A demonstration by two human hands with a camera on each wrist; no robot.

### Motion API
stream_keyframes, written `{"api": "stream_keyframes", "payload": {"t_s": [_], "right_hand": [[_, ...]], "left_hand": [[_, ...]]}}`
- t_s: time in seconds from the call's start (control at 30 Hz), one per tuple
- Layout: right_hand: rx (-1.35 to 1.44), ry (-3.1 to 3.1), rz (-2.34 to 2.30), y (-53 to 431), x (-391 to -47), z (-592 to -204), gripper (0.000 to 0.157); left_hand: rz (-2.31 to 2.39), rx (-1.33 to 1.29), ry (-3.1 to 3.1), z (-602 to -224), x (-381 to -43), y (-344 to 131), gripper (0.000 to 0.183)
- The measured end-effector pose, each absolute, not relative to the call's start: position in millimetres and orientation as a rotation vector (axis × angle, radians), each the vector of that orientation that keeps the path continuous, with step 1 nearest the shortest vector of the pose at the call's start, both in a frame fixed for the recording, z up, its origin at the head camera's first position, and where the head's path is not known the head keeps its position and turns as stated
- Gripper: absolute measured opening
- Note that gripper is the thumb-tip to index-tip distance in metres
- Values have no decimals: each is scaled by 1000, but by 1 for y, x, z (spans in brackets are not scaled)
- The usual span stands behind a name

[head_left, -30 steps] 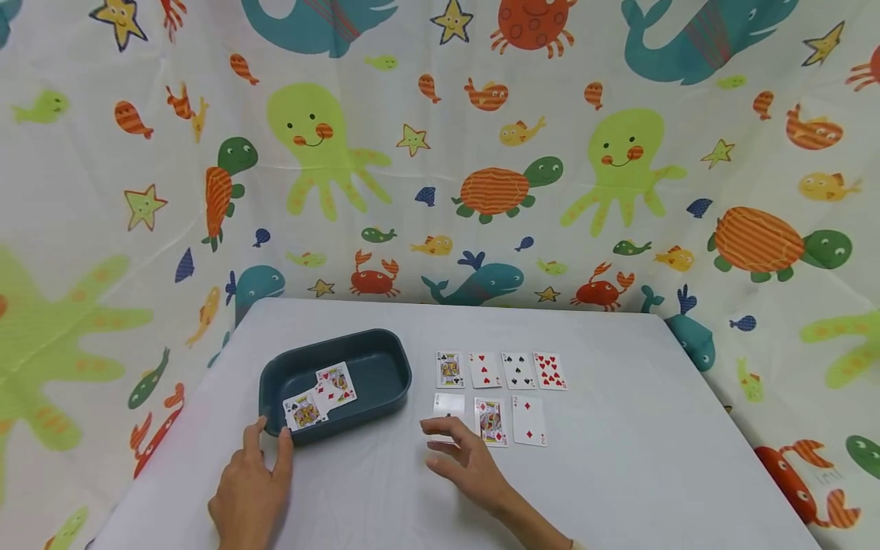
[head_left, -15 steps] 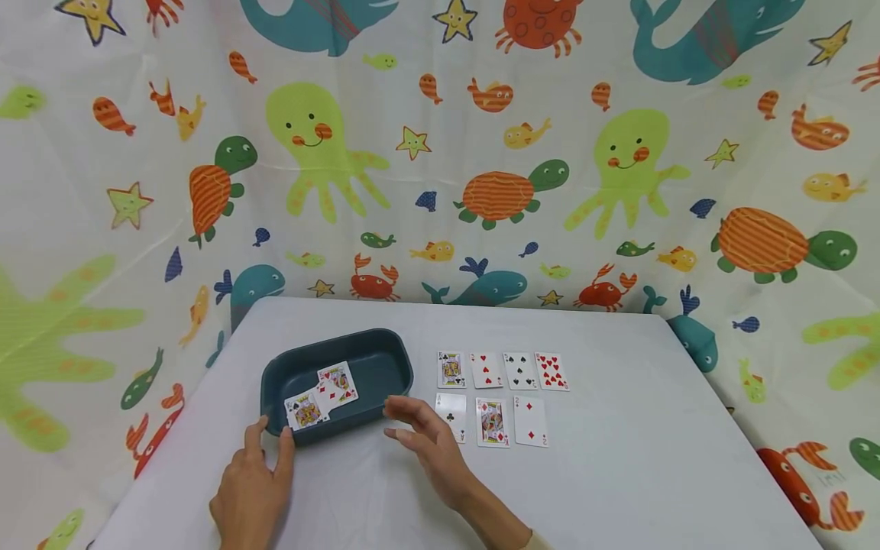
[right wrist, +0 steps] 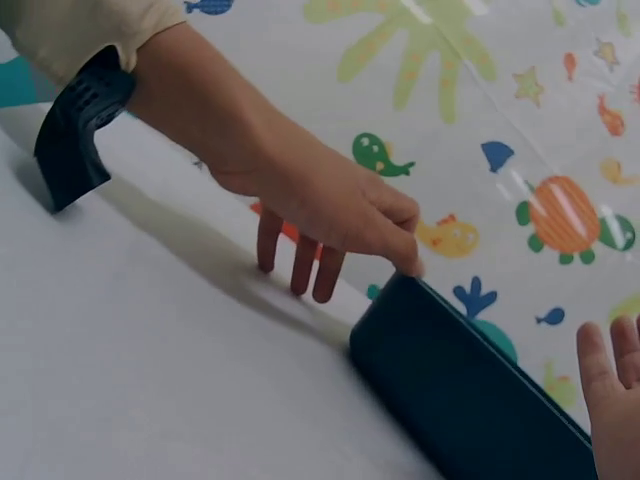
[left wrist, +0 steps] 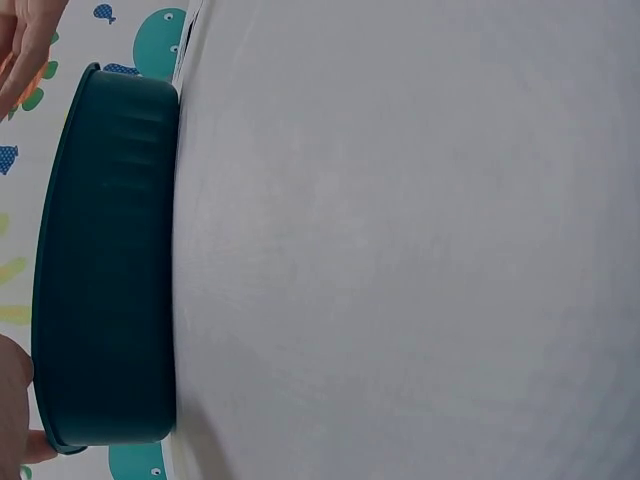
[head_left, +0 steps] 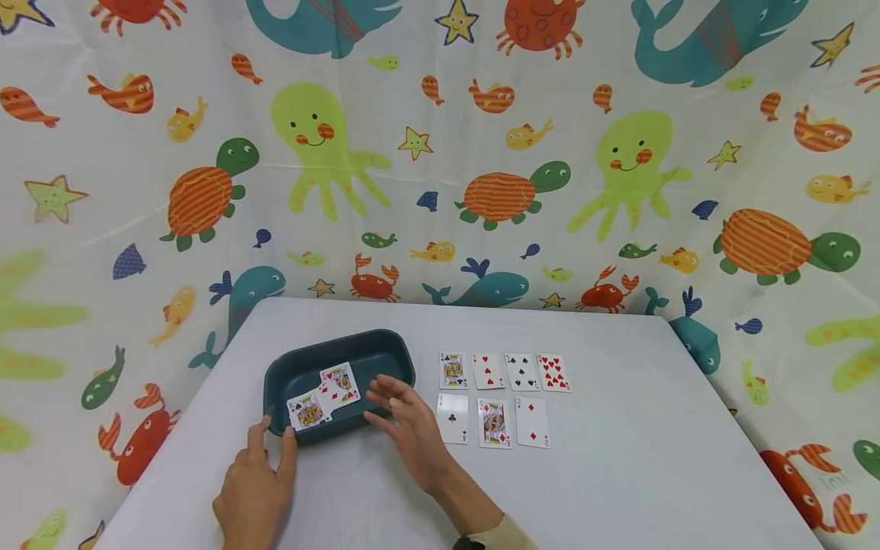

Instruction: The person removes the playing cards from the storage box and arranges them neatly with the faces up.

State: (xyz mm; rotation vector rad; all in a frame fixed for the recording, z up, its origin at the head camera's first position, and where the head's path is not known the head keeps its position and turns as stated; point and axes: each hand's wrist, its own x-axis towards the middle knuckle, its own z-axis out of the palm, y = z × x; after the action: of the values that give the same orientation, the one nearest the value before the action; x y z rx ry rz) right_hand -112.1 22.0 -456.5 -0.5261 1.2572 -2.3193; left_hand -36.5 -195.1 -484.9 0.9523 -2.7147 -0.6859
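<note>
A dark teal tray [head_left: 392,416] sits on the left part of the table. Inside, three playing cards [head_left: 308,411] overlap face up, two of them picture cards. My left hand [head_left: 254,485] holds the tray's near left corner between thumb and forefinger; in the right wrist view the other fingers of this left hand [right wrist: 320,205] hang down outside the tray. Over the tray's near right rim, my right hand [head_left: 412,435] hovers with fingers spread and nothing in them. Just to its right lies an ace of clubs [head_left: 452,420].
Right of the tray, face-up cards lie in two rows. A king of clubs [head_left: 453,371] and a three of hearts [head_left: 488,371] are in the back row; a king of diamonds [head_left: 495,424] and a two of diamonds [head_left: 532,422] are in front. A sea-animal curtain [head_left: 412,176] hangs behind.
My right hand has moved left from above the ace of clubs to the tray's rim, leaving that card in full view. The left hand stays at the tray corner.
</note>
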Motion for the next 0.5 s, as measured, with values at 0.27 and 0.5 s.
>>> {"api": "stream_keyframes", "payload": {"t_s": [0.27,0.5], "right_hand": [[-439,1128,-2390,7,-117,-458,51],[-430,1120,-2388,-6,-120,-453,55]], "left_hand": [[-686,959,-2703,-486,-37,-194,61],[-683,980,-2706,-485,-37,-192,60]]}}
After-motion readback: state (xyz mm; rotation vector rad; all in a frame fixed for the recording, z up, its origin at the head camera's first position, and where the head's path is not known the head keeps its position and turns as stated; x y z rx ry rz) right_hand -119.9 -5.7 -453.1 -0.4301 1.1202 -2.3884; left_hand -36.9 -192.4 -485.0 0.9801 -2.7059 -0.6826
